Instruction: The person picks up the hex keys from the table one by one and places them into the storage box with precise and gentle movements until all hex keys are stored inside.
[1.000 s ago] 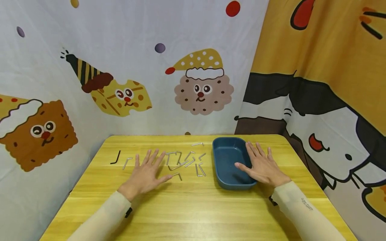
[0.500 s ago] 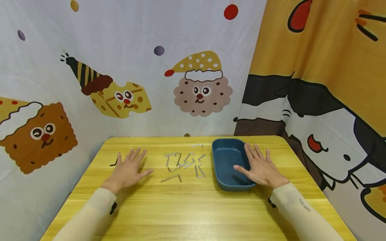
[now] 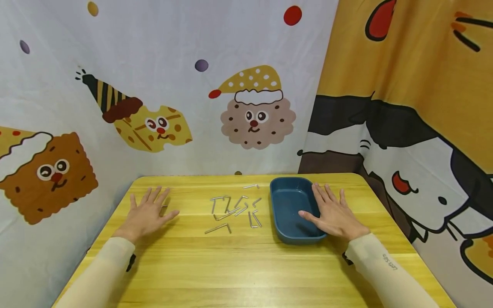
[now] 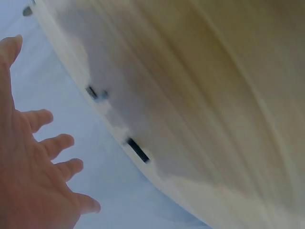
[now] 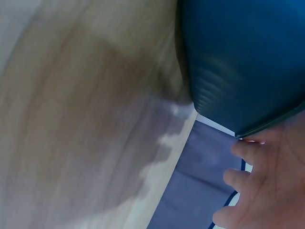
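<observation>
Spread flat in the air above the table's left part, the left hand (image 3: 145, 214) holds nothing; in the left wrist view its fingers (image 4: 61, 143) are apart, with a dark piece (image 4: 138, 150) on the table beyond them. Several metallic L-shaped keys (image 3: 218, 228) lie scattered mid-table, between the left hand and a blue tray (image 3: 294, 239). The right hand (image 3: 335, 214) is spread at the tray's right rim, its thumb over the inside. In the right wrist view, fingers (image 5: 238, 179) show beside the tray wall (image 5: 214, 90); whether they touch it I cannot tell.
The yellow wood-grain table (image 3: 246, 269) has its far edge against a white curtain (image 3: 154, 51) with cartoon prints. At the right hangs an orange, black and white patterned curtain (image 3: 346, 64).
The left hand has moved left, from beside the keys to over the table's left side, and now covers the black key there. The right hand and the tray have stayed in place.
</observation>
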The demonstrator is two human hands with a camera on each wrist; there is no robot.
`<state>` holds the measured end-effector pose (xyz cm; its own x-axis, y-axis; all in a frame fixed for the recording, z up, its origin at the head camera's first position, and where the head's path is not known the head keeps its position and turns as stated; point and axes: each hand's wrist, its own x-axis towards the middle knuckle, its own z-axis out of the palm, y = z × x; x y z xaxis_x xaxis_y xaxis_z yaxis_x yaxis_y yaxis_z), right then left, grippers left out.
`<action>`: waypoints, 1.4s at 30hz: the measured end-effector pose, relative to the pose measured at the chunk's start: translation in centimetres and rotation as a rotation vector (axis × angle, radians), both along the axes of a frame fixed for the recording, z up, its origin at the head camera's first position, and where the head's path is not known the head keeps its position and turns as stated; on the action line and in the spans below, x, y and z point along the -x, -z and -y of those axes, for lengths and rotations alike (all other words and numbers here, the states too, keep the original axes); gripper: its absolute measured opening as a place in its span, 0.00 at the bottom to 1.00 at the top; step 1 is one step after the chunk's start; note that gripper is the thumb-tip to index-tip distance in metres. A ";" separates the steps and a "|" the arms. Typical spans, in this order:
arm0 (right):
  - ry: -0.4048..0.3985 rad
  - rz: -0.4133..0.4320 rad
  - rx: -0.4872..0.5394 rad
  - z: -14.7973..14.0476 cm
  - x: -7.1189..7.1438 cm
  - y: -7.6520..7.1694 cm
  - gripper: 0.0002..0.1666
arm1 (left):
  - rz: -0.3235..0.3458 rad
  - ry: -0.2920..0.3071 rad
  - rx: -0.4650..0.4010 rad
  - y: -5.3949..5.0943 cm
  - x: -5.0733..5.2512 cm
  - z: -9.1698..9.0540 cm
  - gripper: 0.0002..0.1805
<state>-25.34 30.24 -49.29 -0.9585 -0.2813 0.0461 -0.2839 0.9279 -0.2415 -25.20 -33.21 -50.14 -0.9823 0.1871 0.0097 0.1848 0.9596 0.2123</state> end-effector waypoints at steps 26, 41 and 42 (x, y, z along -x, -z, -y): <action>0.010 -0.005 0.003 0.2 -0.2 0.2 0.70 | 0.017 0.064 -0.009 1.6 1.7 6.7 0.45; 0.008 -0.004 -0.007 0.0 -0.1 0.5 0.70 | -0.012 0.103 0.048 1.8 1.3 7.4 0.40; 0.008 -0.004 -0.007 0.0 -0.1 0.5 0.70 | 0.003 0.100 0.059 1.7 1.2 7.4 0.40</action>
